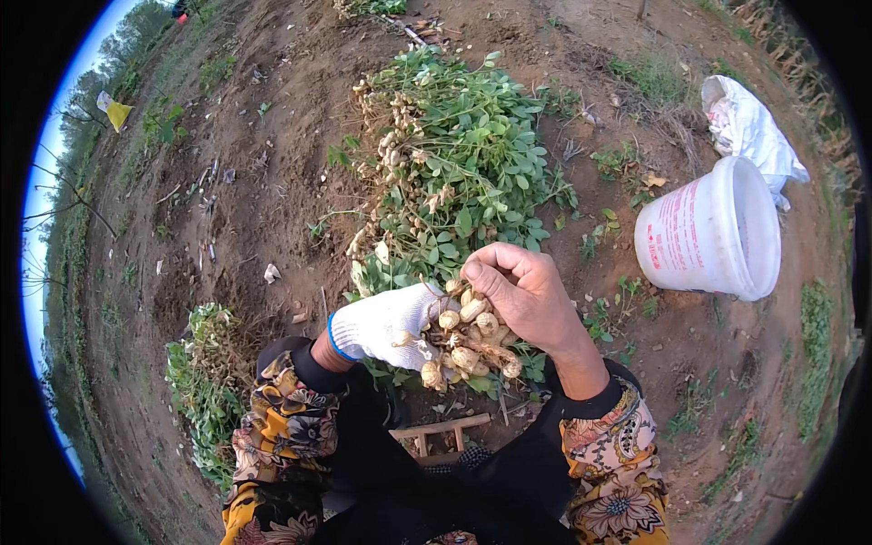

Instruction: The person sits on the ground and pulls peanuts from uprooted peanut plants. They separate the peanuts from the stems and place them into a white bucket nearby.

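Note:
A cluster of peanut pods [470, 337] on their stems lies between my two hands. My left hand [388, 327], in a white knitted glove with a blue cuff edge, is closed around the stems and pods from the left. Bare, my right hand [528, 293] bends over the cluster's upper right side, thumb and forefinger pinched together at a pod or stem. What its other fingers touch is hidden behind the hand. Just beyond lies a heap of pulled peanut plants [470, 157], green leaves to the right and pods to the left.
To the right a white plastic bucket [688, 231] with red print lies tilted, before a white woven sack [749, 133]. A smaller pile of peanut plants [208, 395] sits at left. Between my legs is a wooden frame [443, 436]. Bare soil [272, 184] surrounds the heap.

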The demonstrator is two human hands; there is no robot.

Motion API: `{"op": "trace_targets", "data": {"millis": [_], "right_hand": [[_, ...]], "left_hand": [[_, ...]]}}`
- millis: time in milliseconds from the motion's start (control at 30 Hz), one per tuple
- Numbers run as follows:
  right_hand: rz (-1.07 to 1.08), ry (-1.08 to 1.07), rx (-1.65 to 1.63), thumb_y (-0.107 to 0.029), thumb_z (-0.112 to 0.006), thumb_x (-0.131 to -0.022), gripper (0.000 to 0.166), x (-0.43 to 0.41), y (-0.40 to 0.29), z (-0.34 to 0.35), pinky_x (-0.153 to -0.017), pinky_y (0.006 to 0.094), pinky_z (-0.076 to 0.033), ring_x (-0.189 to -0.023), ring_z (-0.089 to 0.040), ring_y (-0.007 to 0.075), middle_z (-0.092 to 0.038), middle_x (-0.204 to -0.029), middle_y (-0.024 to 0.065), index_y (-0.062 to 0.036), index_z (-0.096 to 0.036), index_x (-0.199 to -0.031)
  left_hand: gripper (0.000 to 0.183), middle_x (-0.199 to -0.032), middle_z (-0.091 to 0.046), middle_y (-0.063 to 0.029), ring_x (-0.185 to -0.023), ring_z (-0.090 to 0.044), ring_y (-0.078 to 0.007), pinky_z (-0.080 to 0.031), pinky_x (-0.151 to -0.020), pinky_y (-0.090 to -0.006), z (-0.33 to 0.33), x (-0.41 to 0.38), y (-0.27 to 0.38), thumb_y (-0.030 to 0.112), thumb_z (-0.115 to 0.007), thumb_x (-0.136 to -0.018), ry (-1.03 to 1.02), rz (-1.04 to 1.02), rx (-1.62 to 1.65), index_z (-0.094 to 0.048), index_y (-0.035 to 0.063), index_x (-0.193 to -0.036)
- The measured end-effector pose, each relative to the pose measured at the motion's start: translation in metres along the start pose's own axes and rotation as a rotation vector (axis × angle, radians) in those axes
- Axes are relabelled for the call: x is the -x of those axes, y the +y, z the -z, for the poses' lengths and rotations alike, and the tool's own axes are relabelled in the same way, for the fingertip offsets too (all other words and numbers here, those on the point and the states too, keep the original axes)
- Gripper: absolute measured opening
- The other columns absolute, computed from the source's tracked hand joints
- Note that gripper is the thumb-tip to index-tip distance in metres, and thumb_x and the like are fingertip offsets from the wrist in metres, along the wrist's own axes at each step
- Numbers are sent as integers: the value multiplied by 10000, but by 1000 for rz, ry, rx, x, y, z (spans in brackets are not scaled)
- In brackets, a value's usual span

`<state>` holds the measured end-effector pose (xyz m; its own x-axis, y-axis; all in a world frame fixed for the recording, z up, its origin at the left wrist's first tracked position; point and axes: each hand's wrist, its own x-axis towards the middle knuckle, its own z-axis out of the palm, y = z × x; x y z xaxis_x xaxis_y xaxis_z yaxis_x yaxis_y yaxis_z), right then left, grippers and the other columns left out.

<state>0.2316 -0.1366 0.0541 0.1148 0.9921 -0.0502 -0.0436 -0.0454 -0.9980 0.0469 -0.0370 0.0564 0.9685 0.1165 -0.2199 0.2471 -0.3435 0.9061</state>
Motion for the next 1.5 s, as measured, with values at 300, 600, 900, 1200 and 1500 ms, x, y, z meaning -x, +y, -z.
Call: {"op": "trace_targets", "data": {"millis": [300,600,900,1200,1500], "right_hand": [[-245,110,-448,-214,-619,-925,233,-3,10,5,-507,200,-346,-569,-432,13,-543,-654,-57,-10,-635,-814],[149,275,335,-202,-619,-923,251,-6,19,9,-496,230,-355,-563,-416,35,-522,-621,-44,23,-622,-812],[-248,-266,-127,-277,-641,-908,347,7,3,24,-596,200,-404,-697,-475,41,-562,-797,-20,23,-602,-1079],[-114,-246,216,-80,-661,-865,279,21,5,36,-682,239,-457,-796,-539,72,-591,-903,2,20,-592,-1116],[446,161,858,-15,-643,-797,174,18,13,32,-598,360,-491,-731,-621,257,-597,-837,74,-69,-591,-954]], "left_hand": [[257,-606,-542,-137,-558,-541,-348,-450,-529,-390,-14,-17,13,192,-719,-609,355,-348,-204,-602,45,-784],[303,-618,-560,-154,-613,-582,-386,-464,-541,-437,-16,-25,10,239,-730,-555,302,-36,-574,-612,61,-770],[281,-616,-557,-153,-603,-562,-394,-454,-529,-421,-20,-11,-8,228,-736,-558,280,-138,-328,-612,66,-751],[339,-641,-580,-118,-616,-594,-365,-470,-535,-431,-21,-16,1,330,-740,-588,250,-59,-536,-602,95,-789],[343,-641,-564,-106,-617,-599,-346,-467,-525,-427,-21,-28,12,309,-699,-557,195,75,-787,-608,92,-807]]}}
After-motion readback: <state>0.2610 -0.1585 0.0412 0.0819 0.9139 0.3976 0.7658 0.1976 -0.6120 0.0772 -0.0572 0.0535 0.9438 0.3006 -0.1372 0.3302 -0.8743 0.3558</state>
